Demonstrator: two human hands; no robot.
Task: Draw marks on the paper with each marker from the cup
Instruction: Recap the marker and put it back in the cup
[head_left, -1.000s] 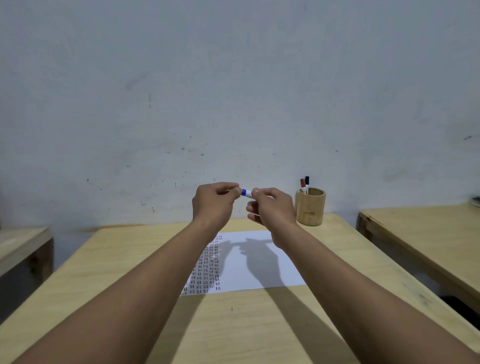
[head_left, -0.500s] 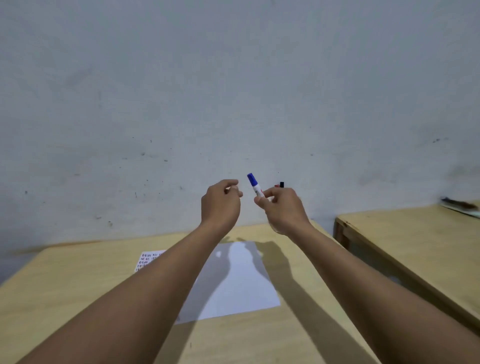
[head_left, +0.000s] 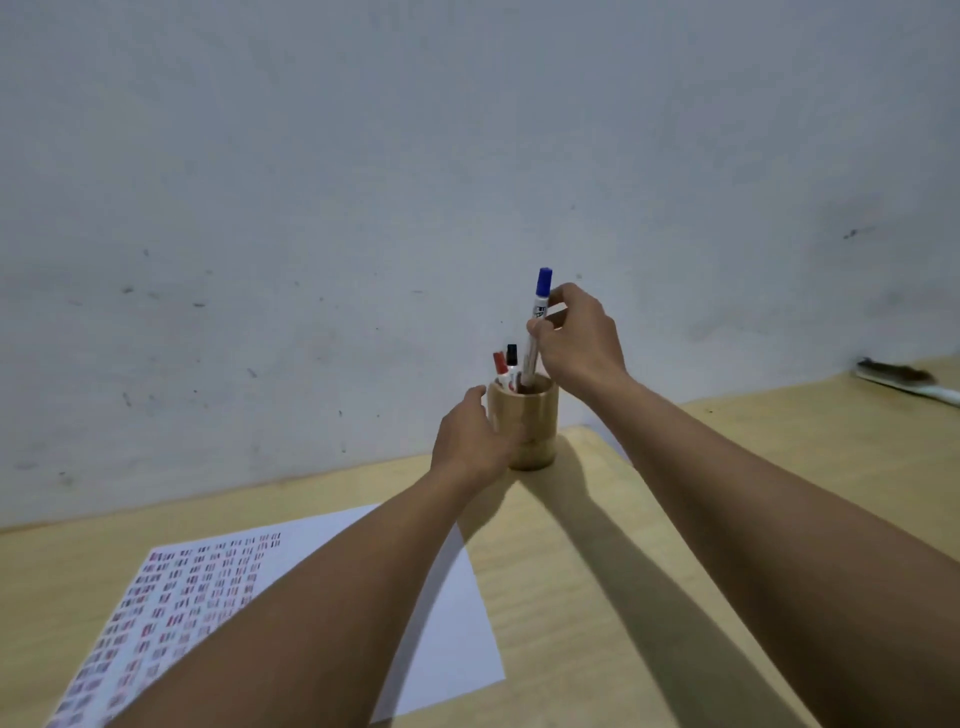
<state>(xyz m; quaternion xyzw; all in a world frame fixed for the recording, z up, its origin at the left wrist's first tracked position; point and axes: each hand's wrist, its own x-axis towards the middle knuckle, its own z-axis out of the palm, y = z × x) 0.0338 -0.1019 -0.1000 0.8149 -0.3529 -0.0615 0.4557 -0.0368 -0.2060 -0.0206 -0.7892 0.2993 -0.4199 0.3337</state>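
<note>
A round wooden cup (head_left: 530, 426) stands near the table's far edge, by the wall. My right hand (head_left: 579, 338) pinches a capped blue marker (head_left: 538, 317) upright, its lower end inside the cup's mouth. A red-capped marker (head_left: 500, 368) and a black-capped marker (head_left: 512, 361) stand in the cup. My left hand (head_left: 470, 441) wraps the cup's left side. The white paper (head_left: 447, 618) lies on the table at the lower left, with rows of small red, blue and black marks on its left part; my left forearm covers its middle.
The light wooden table (head_left: 582, 597) ends at the grey wall behind the cup. A second wooden table (head_left: 810, 426) stands to the right across a narrow gap, with a white-handled brush (head_left: 904, 382) at its far end.
My hands came apart from the blue marker held between them. The right hand carried it capped to the cup and lowered its end in. The left hand went to the cup's side.
</note>
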